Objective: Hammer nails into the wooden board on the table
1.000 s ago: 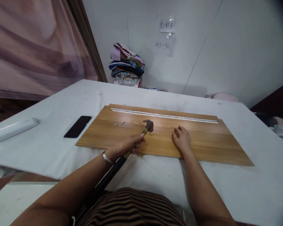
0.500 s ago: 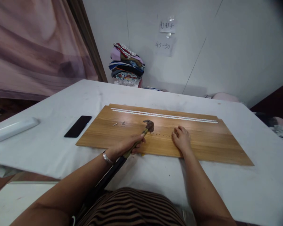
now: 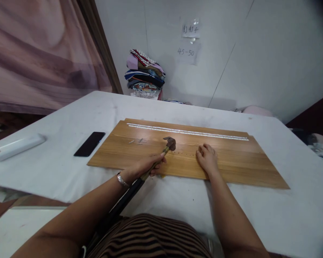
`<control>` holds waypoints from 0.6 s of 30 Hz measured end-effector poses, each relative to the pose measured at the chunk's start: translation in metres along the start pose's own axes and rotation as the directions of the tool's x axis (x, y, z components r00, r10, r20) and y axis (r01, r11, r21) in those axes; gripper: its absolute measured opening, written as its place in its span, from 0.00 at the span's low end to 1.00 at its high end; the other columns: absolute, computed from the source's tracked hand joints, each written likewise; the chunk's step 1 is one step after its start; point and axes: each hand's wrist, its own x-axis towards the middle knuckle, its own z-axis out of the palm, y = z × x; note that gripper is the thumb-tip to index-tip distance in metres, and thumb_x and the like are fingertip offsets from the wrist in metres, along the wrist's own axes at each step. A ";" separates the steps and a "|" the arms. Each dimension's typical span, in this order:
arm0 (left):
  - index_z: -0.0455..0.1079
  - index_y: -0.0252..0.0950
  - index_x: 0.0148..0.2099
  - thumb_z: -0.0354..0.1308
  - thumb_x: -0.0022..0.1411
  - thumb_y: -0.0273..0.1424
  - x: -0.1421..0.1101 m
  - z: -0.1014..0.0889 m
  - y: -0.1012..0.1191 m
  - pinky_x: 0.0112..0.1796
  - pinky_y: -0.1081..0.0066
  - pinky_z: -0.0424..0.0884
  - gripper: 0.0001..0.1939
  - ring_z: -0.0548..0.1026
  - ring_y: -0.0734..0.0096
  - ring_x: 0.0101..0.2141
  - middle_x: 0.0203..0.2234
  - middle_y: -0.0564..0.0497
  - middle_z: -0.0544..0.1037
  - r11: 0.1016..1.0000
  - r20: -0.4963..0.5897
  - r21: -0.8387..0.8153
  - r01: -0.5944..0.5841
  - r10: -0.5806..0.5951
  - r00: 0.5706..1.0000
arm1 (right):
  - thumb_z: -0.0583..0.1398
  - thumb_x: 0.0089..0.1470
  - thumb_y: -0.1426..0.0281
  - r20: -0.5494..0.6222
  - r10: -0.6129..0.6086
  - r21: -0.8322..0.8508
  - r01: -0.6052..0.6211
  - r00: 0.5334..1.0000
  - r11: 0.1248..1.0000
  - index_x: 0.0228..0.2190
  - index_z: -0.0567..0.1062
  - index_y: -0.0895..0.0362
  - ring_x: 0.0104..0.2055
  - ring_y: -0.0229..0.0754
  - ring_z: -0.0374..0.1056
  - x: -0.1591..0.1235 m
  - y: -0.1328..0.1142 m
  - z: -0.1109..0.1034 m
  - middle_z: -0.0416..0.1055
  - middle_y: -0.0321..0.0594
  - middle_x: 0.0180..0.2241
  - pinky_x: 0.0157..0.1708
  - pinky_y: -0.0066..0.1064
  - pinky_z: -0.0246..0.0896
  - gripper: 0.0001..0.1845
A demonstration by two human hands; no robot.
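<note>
A long wooden board [image 3: 231, 163] lies on the white table [image 3: 70, 118]. My left hand [image 3: 146, 165] is closed round the wooden handle of a hammer [image 3: 169, 143], whose dark metal head rests on the board's middle. My right hand [image 3: 207, 157] lies on the board just right of the hammer head, its fingers curled loosely with nothing seen in them. A row of small nail heads [image 3: 184, 154] runs between the hammer head and my right hand. A few loose nails [image 3: 137, 142] lie on the board to the left.
A black phone [image 3: 89, 143] lies left of the board. A long white object [image 3: 16, 147] sits at the table's left edge. A pale strip [image 3: 188, 132] runs along the board's far edge. Folded clothes [image 3: 144, 75] are stacked behind the table against the wall.
</note>
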 end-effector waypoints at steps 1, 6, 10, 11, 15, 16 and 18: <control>0.65 0.37 0.39 0.59 0.61 0.56 0.000 0.000 0.000 0.18 0.75 0.49 0.26 0.54 0.82 0.16 0.20 0.61 0.58 1.000 0.000 -0.002 -0.006 0.006 1.000 | 0.56 0.62 0.65 -0.004 -0.003 -0.001 0.003 1.000 1.000 0.49 0.81 0.57 0.61 0.55 0.64 0.000 0.000 0.000 0.73 0.55 0.58 0.62 0.50 0.53 0.19; 0.64 0.37 0.39 0.60 0.60 0.56 0.003 0.000 -0.006 0.18 0.75 0.50 0.26 0.54 0.82 0.16 0.19 0.62 0.59 1.000 -0.031 -0.009 0.006 -0.006 0.999 | 0.56 0.62 0.65 0.017 -0.005 -0.007 0.005 1.000 1.000 0.49 0.81 0.58 0.61 0.55 0.64 0.000 0.000 -0.002 0.72 0.55 0.58 0.62 0.49 0.52 0.19; 0.64 0.37 0.38 0.61 0.58 0.58 0.005 0.000 -0.008 0.17 0.76 0.49 0.28 0.53 0.82 0.16 0.19 0.62 0.59 1.000 -0.034 -0.010 0.019 -0.020 0.999 | 0.56 0.62 0.65 0.030 0.001 -0.013 0.000 1.000 1.000 0.49 0.81 0.58 0.62 0.56 0.63 0.001 -0.001 -0.002 0.71 0.55 0.59 0.62 0.49 0.52 0.20; 0.64 0.37 0.38 0.61 0.58 0.58 0.005 -0.001 -0.007 0.17 0.75 0.49 0.28 0.54 0.82 0.16 0.19 0.62 0.59 1.000 -0.029 -0.009 0.019 -0.020 0.999 | 0.56 0.62 0.66 0.029 0.001 -0.011 -0.001 1.000 1.000 0.50 0.81 0.58 0.62 0.56 0.63 0.001 0.000 -0.002 0.72 0.55 0.59 0.62 0.50 0.52 0.20; 0.64 0.37 0.38 0.60 0.59 0.58 0.004 -0.001 -0.003 0.18 0.75 0.49 0.28 0.54 0.82 0.15 0.19 0.62 0.59 1.000 -0.017 -0.004 0.009 -0.009 1.000 | 0.56 0.62 0.65 0.020 -0.005 -0.005 0.005 1.000 1.000 0.50 0.81 0.58 0.61 0.56 0.64 0.000 0.001 0.000 0.72 0.55 0.58 0.62 0.50 0.53 0.20; 0.64 0.37 0.39 0.60 0.59 0.58 0.004 -0.002 -0.003 0.18 0.75 0.48 0.28 0.54 0.82 0.15 0.19 0.62 0.59 1.000 -0.019 -0.003 0.005 -0.005 1.000 | 0.56 0.62 0.65 0.016 -0.006 -0.005 0.006 1.000 1.000 0.50 0.80 0.58 0.61 0.56 0.64 0.000 0.001 0.000 0.72 0.55 0.58 0.62 0.50 0.53 0.20; 0.64 0.37 0.39 0.60 0.59 0.58 0.004 -0.002 -0.003 0.18 0.75 0.48 0.28 0.54 0.82 0.15 0.19 0.62 0.59 1.000 -0.027 -0.002 0.006 -0.006 1.000 | 0.56 0.62 0.65 0.011 -0.008 -0.009 0.008 1.000 1.000 0.50 0.80 0.58 0.62 0.56 0.64 0.000 0.001 0.000 0.72 0.55 0.59 0.62 0.49 0.53 0.20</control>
